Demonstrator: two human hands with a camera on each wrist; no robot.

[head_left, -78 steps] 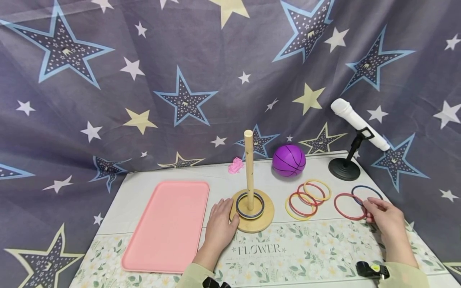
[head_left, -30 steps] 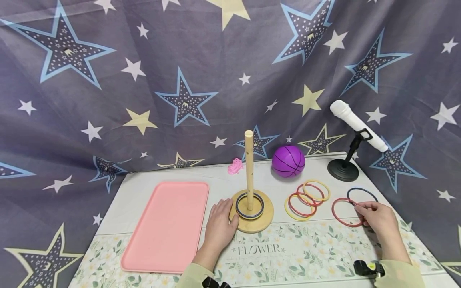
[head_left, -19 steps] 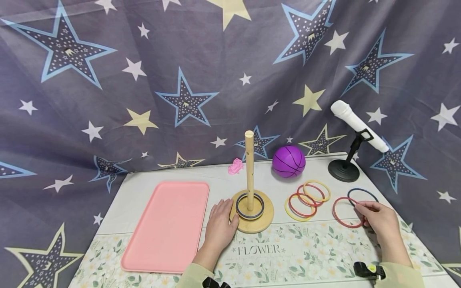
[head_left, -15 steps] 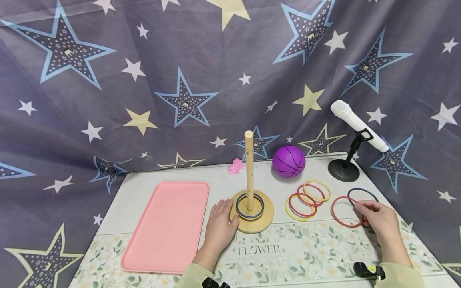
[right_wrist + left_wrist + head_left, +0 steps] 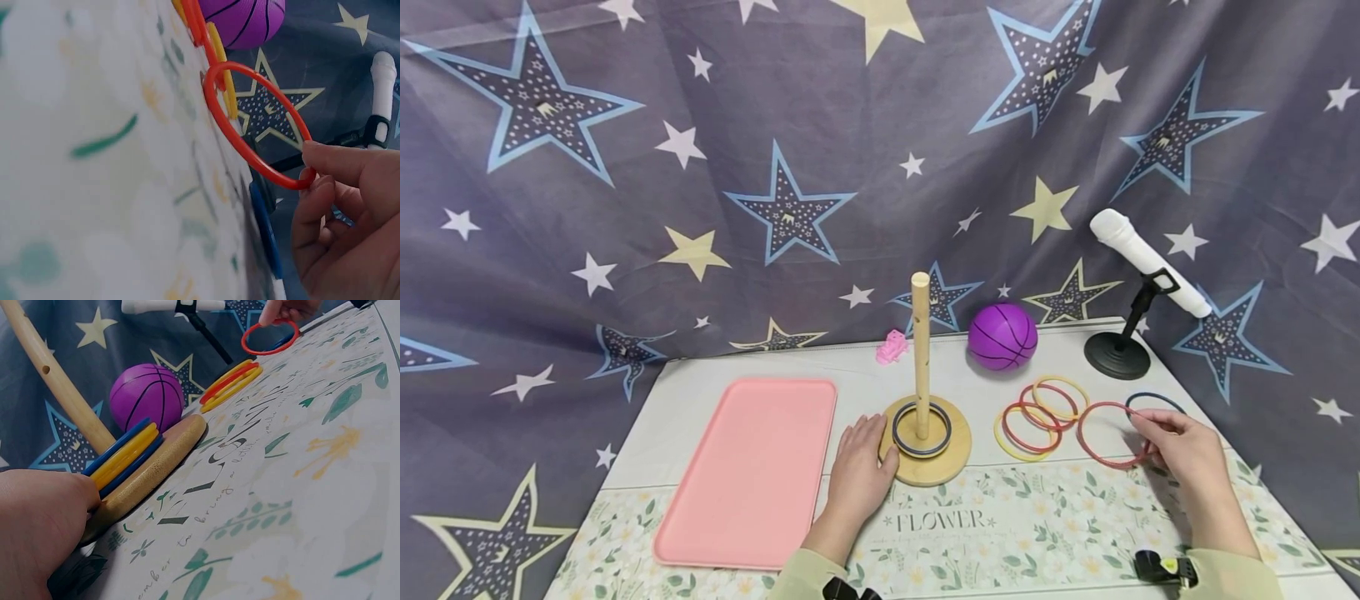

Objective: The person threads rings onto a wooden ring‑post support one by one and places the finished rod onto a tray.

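Red ring (image 5: 237, 144): pinched by your right hand (image 5: 1187, 450), sticking out tilted on the side facing your left hand. It has just shifted that way and overlaps the blue ring less in the head view; judging by that, your grip is sound and the ring is likely off the cloth.
Blue ring (image 5: 265, 231): lying just beyond your right hand, which partly hides it; not in your grasp.
Left hand (image 5: 861, 467): fingers extended and relaxed, resting against the edge of the wooden base (image 5: 955, 458); seemingly steadying it.
Peg (image 5: 921, 358): upright, just beside your left hand, well apart from your right.
Stacked rings (image 5: 128, 455): 3 around the peg, 2 blue with 1 yellow between.
Loose rings (image 5: 232, 383): 4 overlapping between your hands, 2 red and 2 yellow, nearer your right.
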